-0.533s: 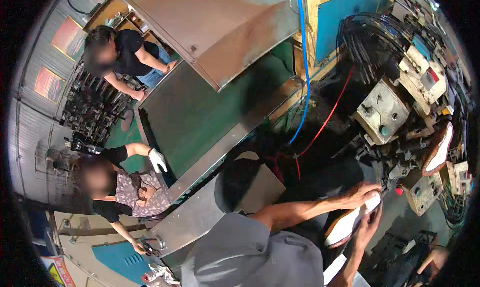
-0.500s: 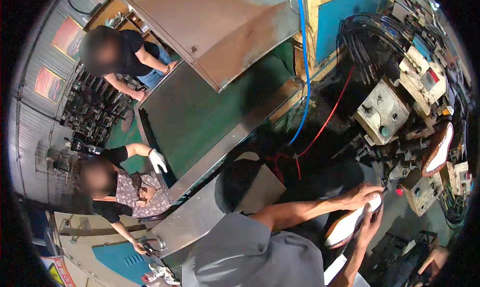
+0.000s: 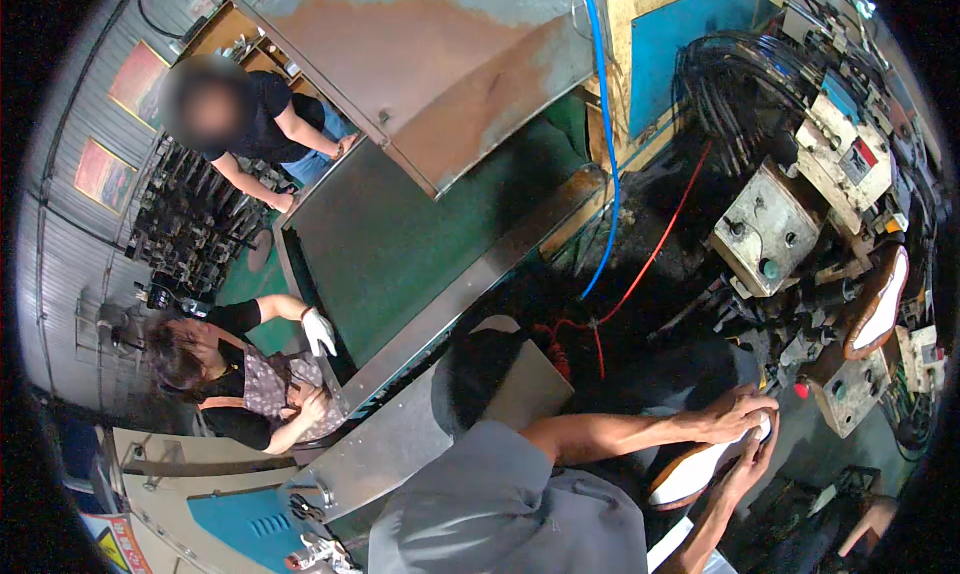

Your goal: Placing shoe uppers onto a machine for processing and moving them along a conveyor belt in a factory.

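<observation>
Head view: the left hand (image 3: 732, 420) and right hand (image 3: 747, 464) are gripping one end of a white-soled shoe (image 3: 688, 477), its other end pointing lower-left from the grip; another shoe (image 3: 884, 304) is sitting upper-right of them.

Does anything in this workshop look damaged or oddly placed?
The metal cover over the green belt has uneven brown patches, possibly rust; I can't be sure. The pale box with the green button also looks stained.
</observation>
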Motion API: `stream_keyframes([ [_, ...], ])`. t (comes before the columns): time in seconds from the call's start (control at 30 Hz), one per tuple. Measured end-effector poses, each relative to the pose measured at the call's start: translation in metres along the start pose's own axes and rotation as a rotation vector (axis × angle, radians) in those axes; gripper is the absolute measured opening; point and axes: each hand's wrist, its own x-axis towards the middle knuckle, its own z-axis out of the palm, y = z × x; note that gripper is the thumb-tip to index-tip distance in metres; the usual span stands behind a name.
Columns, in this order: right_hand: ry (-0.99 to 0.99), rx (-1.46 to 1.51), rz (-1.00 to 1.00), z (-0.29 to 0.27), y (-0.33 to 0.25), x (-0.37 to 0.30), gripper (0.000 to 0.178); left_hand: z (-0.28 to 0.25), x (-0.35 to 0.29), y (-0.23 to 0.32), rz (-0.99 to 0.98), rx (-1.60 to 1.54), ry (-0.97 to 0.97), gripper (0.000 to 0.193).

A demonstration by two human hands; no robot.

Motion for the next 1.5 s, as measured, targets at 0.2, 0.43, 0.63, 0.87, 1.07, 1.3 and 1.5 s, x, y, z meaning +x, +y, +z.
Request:
stream_keyframes([
  [0.2, 0.1, 0.074, 0.053, -0.008, 0.009, -0.022, 0.054, 0.031, -0.017, 0.0, 0.109, 0.08, 0.026, 0.03],
  [0.43, 0.1, -0.131, 0.138, 0.03, -0.014, -0.001, 0.055, -0.014, -0.006, -0.021, -0.381, -0.678, -0.093, 0.05],
  [0.63, 0.009, 0.921, 0.406, 0.002, 0.023, -0.022, 0.059, -0.017, -0.03, -0.027, -0.597, -1.207, -0.317, 0.063],
  [0.87, 0.088, 0.091, 0.252, -0.002, 0.034, -0.028, 0.058, 0.009, -0.036, -0.036, -0.357, -0.509, -0.219, 0.061],
  [1.07, -0.108, -0.588, -0.068, 0.01, -0.044, -0.073, 0.088, -0.008, -0.029, -0.035, -0.55, -0.497, 0.124, 0.052],
  [1.3, -0.379, -0.906, -0.326, 0.025, -0.048, -0.061, 0.094, -0.081, 0.005, -0.021, -0.614, -0.3, 0.248, 0.047],
  [1.5, -0.514, -0.897, -0.358, 0.053, -0.053, -0.044, 0.082, -0.155, 0.013, -0.085, -0.319, 0.263, 0.042, 0.029],
])
